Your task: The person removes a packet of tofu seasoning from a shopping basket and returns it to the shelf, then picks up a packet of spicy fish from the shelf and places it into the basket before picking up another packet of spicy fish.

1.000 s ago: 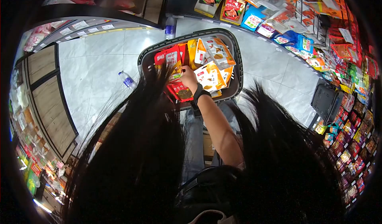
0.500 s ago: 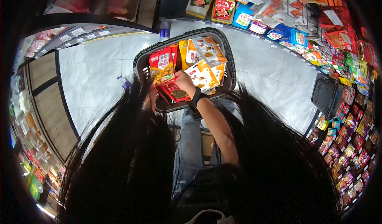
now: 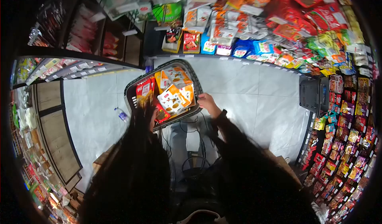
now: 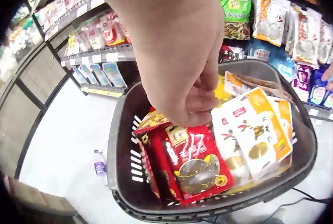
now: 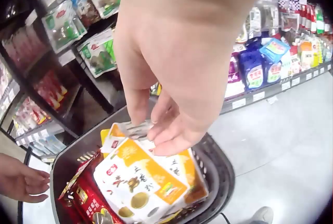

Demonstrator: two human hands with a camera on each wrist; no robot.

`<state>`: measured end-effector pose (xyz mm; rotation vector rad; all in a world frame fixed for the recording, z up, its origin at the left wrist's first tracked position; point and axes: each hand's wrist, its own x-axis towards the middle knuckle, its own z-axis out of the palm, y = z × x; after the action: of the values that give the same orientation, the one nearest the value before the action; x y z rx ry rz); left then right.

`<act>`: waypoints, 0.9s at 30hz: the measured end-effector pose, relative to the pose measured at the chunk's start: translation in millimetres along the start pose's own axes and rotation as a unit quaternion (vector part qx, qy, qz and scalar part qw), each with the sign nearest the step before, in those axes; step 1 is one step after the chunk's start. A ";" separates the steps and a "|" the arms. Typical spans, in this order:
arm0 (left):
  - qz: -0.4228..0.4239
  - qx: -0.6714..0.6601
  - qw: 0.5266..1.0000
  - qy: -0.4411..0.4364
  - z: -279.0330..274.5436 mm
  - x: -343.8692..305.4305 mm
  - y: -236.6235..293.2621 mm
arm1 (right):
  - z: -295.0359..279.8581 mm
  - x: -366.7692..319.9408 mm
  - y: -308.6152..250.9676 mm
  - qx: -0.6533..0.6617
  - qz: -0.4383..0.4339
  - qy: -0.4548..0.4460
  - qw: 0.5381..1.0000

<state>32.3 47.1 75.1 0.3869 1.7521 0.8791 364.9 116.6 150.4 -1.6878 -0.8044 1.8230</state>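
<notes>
A dark shopping basket holds red seasoning packets on its left and white-and-orange pouches on its right. My right hand is at the basket's right rim, its fingers loosely bent with nothing between them. On the opposite side, my left hand hovers near the left rim, fingers relaxed. Dark hair hides part of that hand in the head view. From the left wrist, the left hand overlaps the red packets in the basket.
Shelves of packaged food curve along the back and right. A purple-labelled bottle lies on the tiled floor to the left. Another dark basket stands against the right shelves. Wooden-fronted cabinets line the left.
My right hand has let go of a red packet and moved out to the basket's right rim. The head view has tilted up, showing more shelf, and the basket sits lower and further left.
</notes>
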 end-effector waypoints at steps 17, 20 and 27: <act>0.058 -0.050 0.948 -0.309 248.2 -223.7 185.1 | -218.6 -202.3 -16.7 -0.270 -0.157 0.047 0.949; 0.028 -0.014 0.940 -0.339 274.3 -251.3 196.1 | -242.6 -208.1 -28.3 -0.209 -0.152 0.055 0.964; -0.008 -0.007 0.905 -0.425 320.6 -312.2 261.7 | -291.4 -212.9 -117.4 -0.180 -0.253 0.109 0.944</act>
<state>397.7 141.8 430.5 0.6318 0.9320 0.5705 671.1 64.4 368.4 -1.6519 -1.3859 1.1680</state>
